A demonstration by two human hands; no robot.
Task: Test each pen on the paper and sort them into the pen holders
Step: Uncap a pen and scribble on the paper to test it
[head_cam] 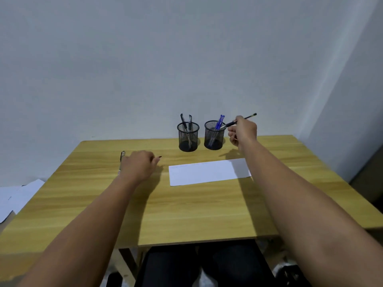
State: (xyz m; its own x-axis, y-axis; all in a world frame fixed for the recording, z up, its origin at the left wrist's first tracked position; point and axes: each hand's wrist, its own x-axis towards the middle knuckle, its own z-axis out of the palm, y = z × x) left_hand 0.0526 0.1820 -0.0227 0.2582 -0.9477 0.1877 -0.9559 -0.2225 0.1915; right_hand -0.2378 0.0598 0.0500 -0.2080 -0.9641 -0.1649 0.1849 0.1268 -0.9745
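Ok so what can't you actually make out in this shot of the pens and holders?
All in the head view:
- Marks on the paper: too faint and small to read.
- What the left hand grips: its fingers hide most of it; only a dark tip shows.
- Pen by the left wrist: partly behind the hand.
- Ink colour of the pen in the right hand: cannot tell.

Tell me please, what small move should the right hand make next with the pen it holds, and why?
Probably shift it left and drop it into the left holder. The right hand grips a black pen whose tip hangs over the right holder. That holder has blue pens, while the left one has black pens. If sorting is by colour, black belongs left.
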